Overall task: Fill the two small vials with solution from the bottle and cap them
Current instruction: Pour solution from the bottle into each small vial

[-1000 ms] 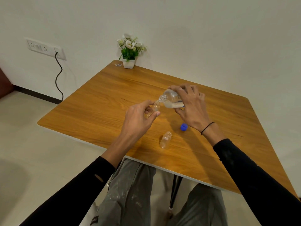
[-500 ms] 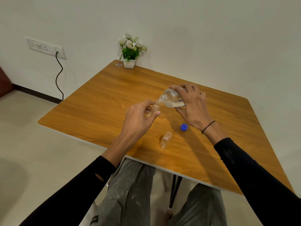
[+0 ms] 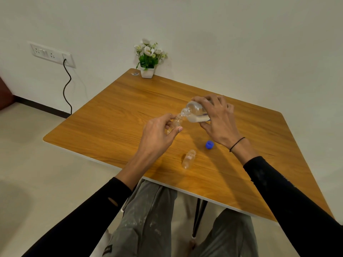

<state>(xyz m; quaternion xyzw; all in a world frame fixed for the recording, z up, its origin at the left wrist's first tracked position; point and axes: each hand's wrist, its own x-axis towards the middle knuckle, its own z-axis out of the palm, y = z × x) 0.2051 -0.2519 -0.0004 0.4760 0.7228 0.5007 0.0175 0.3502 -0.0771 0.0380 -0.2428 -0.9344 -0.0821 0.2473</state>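
My right hand (image 3: pixel 218 119) grips a clear bottle (image 3: pixel 195 113) tipped on its side, its open neck pointing left and down. The neck meets the mouth of a small clear vial (image 3: pixel 177 121) that my left hand (image 3: pixel 157 135) pinches above the wooden table (image 3: pixel 120 112). A little liquid lies in the bottle's lower side. A second small vial (image 3: pixel 189 158) stands open and uncapped on the table, nearer to me. A blue cap (image 3: pixel 209 145) lies on the table just right of it, below my right wrist.
A white pot of artificial flowers (image 3: pixel 148 58) sits at the table's far corner, with a small scrap (image 3: pixel 135 74) beside it. A wall socket (image 3: pixel 52 54) with a black cable is at the left. My knees are under the table's near edge.
Both hands keep the same pouring pose; bottle and vial have barely shifted. The standing vial and blue cap have not moved.
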